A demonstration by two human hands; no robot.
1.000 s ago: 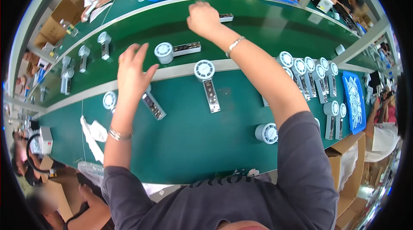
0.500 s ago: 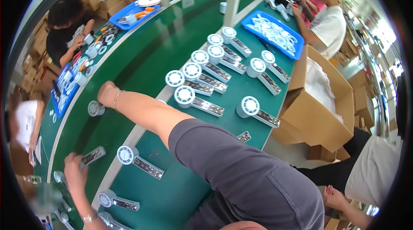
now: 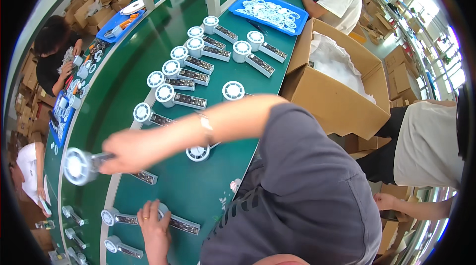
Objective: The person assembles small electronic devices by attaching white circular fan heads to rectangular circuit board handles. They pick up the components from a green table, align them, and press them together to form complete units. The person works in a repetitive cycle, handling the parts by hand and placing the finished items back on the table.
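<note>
My right hand (image 3: 126, 151) reaches far left over the green conveyor table (image 3: 203, 195) and is shut on the handle of a handheld fan (image 3: 78, 166) with a round white head, held above the belt's white divider. My left hand (image 3: 154, 225) lies low in the picture, curled over the head of another fan (image 3: 184, 225) that lies flat on the belt. More fans lie to its left (image 3: 115, 218). A loose white fan head (image 3: 198, 153) sits just under my right forearm.
A row of several fans (image 3: 171, 68) runs up the belt. An open cardboard box (image 3: 342, 101) with white bags stands at the right. A blue tray (image 3: 270, 10) of white parts lies beyond it. Co-workers sit across the belt at the left (image 3: 49, 62) and stand at the right (image 3: 426, 141).
My view has swung round to the right. My right hand has taken a fan and stretched out left with it. My left hand has settled on a fan on the belt.
</note>
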